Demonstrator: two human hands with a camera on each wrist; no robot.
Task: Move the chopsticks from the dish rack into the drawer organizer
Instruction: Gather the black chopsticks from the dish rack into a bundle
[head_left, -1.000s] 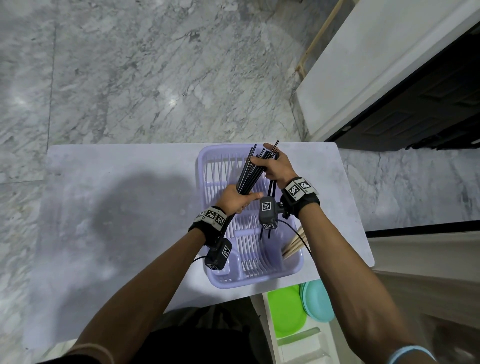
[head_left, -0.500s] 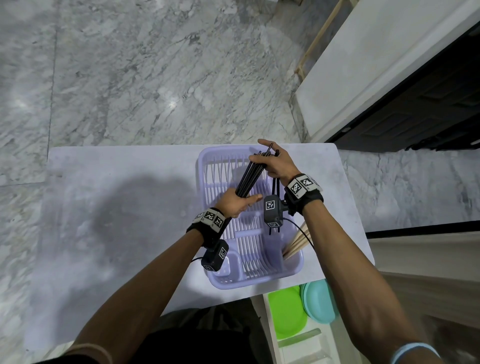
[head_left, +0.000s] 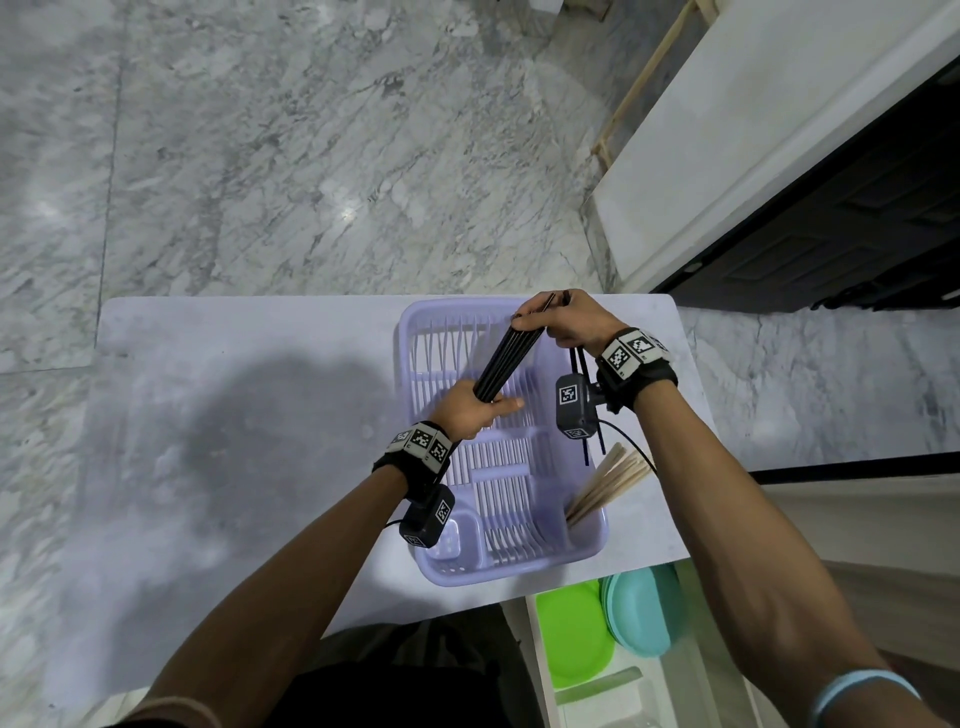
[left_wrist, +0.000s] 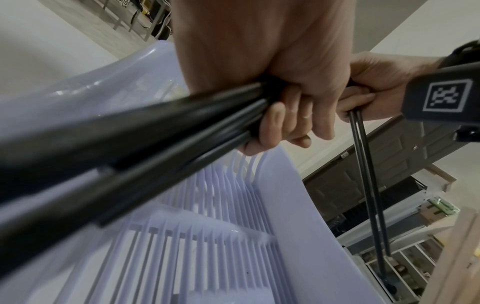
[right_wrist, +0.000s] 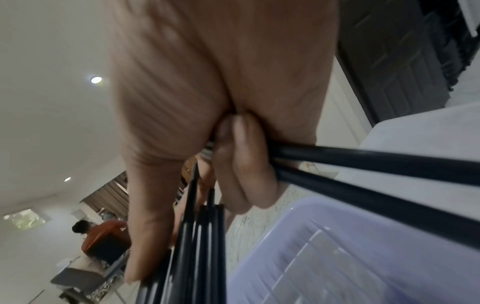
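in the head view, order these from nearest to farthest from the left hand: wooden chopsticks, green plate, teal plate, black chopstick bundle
1. black chopstick bundle: in the grip of the left hand, over the dish rack.
2. wooden chopsticks: standing in the rack's near right corner.
3. green plate and teal plate: both in the open drawer below the rack, too close to rank.

Colours: lavender, black, grey marble

Dish rack (head_left: 410, 332) pale lavender, centre frame; black chopsticks (head_left: 506, 361) above it; pale wooden chopsticks (head_left: 605, 480) at its lower right corner. Wristbands (head_left: 631, 353) black with black-and-white square codes. Plates, bottom of frame: bright green (head_left: 571, 639), teal (head_left: 644, 608). Table (head_left: 234, 395) light grey, mottled; floor (head_left: 311, 156) grey-veined marble. Door (head_left: 857, 234), upper right, dark.
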